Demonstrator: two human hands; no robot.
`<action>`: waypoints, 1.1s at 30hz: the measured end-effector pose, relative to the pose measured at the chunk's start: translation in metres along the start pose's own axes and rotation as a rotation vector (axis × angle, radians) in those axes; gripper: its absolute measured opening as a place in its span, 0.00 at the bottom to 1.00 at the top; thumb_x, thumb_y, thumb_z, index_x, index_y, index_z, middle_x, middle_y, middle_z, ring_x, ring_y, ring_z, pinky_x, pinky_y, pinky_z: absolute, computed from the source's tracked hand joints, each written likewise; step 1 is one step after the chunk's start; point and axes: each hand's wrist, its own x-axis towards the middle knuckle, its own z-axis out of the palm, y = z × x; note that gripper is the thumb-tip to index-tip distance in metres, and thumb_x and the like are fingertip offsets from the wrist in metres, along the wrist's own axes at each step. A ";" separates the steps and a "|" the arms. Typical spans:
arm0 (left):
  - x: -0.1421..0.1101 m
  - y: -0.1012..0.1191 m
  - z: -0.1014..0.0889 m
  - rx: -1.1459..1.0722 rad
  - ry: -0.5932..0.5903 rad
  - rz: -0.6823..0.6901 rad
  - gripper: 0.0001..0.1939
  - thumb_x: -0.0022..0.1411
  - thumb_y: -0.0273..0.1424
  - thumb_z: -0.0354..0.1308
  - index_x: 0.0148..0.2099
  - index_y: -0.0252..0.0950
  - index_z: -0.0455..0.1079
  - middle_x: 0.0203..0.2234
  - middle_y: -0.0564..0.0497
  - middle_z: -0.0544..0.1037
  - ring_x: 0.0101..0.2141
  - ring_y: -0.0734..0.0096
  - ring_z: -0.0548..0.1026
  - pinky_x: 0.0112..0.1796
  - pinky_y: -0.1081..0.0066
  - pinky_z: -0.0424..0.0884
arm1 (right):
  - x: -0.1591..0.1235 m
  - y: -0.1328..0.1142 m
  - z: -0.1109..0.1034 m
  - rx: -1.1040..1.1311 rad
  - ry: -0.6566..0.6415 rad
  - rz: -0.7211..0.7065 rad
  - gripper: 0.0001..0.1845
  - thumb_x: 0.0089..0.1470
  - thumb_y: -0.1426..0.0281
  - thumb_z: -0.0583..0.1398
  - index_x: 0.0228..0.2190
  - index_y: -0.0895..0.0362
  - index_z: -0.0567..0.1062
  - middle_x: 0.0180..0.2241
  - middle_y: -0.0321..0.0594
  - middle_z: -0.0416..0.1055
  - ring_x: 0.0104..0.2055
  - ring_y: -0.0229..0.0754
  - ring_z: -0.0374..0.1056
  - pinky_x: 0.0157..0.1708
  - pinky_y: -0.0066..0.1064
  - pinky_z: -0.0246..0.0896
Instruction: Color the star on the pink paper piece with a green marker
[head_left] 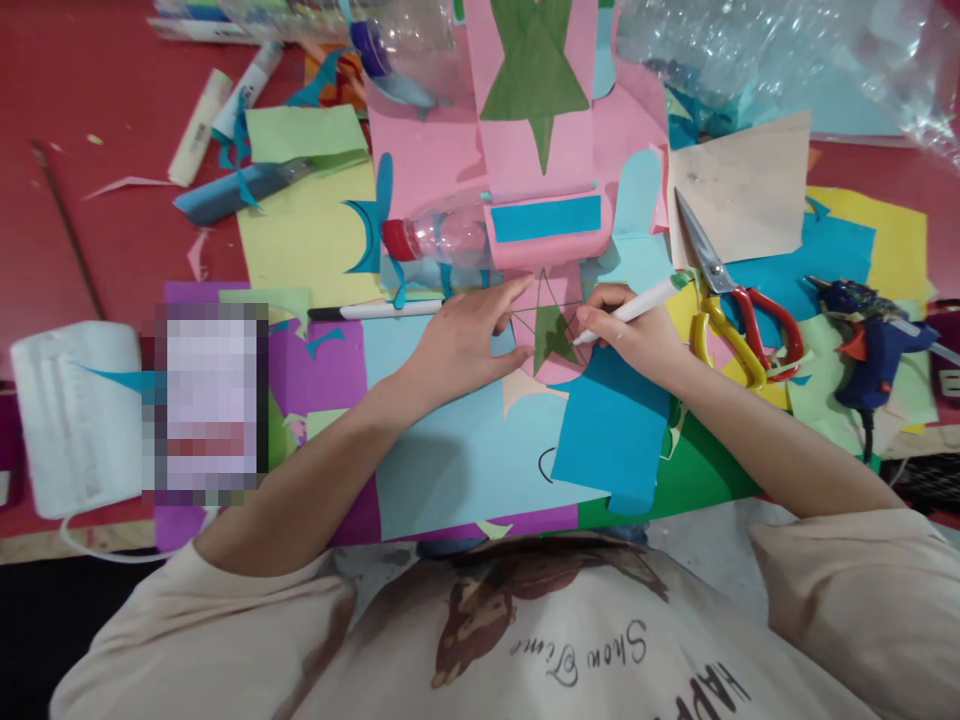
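Star [553, 340], partly green, on pink paper [568, 282]: right hand [626, 325] fingers clamped on marker [637, 305], tip at it; left hand [472, 335] beside, thumb and fingers apart.

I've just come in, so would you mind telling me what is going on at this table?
Someone is colouring a star outline green on pink paper. The right hand holds a white marker with its tip at the star, while the left hand rests beside it. The lower part is green; the upper points are only outlined. A solid green star lies beyond, with scissors and a glue gun off to the right.
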 end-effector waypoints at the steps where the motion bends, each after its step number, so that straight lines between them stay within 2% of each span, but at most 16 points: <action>1: 0.000 0.000 0.000 0.003 0.000 0.000 0.35 0.63 0.39 0.55 0.69 0.33 0.55 0.32 0.52 0.68 0.32 0.68 0.67 0.38 0.67 0.63 | 0.000 0.002 0.000 0.009 0.026 -0.020 0.14 0.54 0.61 0.59 0.22 0.56 0.68 0.21 0.33 0.65 0.24 0.34 0.59 0.27 0.30 0.53; 6: 0.000 0.001 0.001 0.012 0.016 0.008 0.35 0.62 0.39 0.55 0.69 0.34 0.56 0.32 0.53 0.69 0.32 0.68 0.66 0.38 0.68 0.63 | 0.000 0.005 0.000 -0.044 0.052 -0.039 0.13 0.57 0.60 0.59 0.25 0.55 0.70 0.20 0.31 0.62 0.24 0.35 0.58 0.29 0.31 0.54; 10: 0.000 0.001 0.001 0.011 0.015 0.008 0.35 0.63 0.39 0.55 0.69 0.34 0.56 0.31 0.53 0.68 0.32 0.69 0.66 0.37 0.68 0.62 | 0.000 0.005 0.001 -0.101 0.054 -0.028 0.12 0.56 0.61 0.59 0.25 0.54 0.70 0.22 0.33 0.63 0.26 0.36 0.58 0.30 0.32 0.54; 14: 0.000 0.000 0.001 0.011 0.013 0.001 0.35 0.63 0.39 0.55 0.69 0.33 0.56 0.31 0.53 0.69 0.32 0.68 0.66 0.38 0.68 0.63 | 0.001 0.004 0.001 -0.133 0.032 -0.012 0.12 0.54 0.63 0.58 0.23 0.55 0.69 0.23 0.34 0.64 0.27 0.37 0.58 0.32 0.33 0.54; 22: 0.000 0.000 0.001 0.009 0.015 -0.004 0.35 0.62 0.39 0.55 0.68 0.32 0.57 0.31 0.53 0.68 0.32 0.69 0.66 0.39 0.67 0.63 | -0.002 -0.006 0.001 -0.141 -0.044 0.102 0.07 0.44 0.69 0.56 0.18 0.55 0.65 0.20 0.33 0.65 0.26 0.35 0.58 0.28 0.31 0.51; 29: 0.000 0.001 0.000 -0.002 0.023 0.001 0.34 0.62 0.38 0.54 0.68 0.35 0.57 0.31 0.53 0.69 0.32 0.68 0.66 0.40 0.66 0.64 | -0.004 -0.012 -0.001 -0.252 -0.102 0.158 0.08 0.43 0.68 0.57 0.17 0.56 0.65 0.19 0.32 0.63 0.24 0.34 0.57 0.27 0.31 0.48; 33: 0.000 0.002 0.000 -0.012 0.016 0.002 0.34 0.62 0.38 0.54 0.68 0.34 0.56 0.31 0.53 0.69 0.32 0.68 0.66 0.39 0.66 0.64 | -0.003 -0.008 0.000 -0.195 -0.081 0.125 0.09 0.44 0.69 0.57 0.16 0.56 0.64 0.19 0.33 0.64 0.24 0.34 0.57 0.27 0.31 0.49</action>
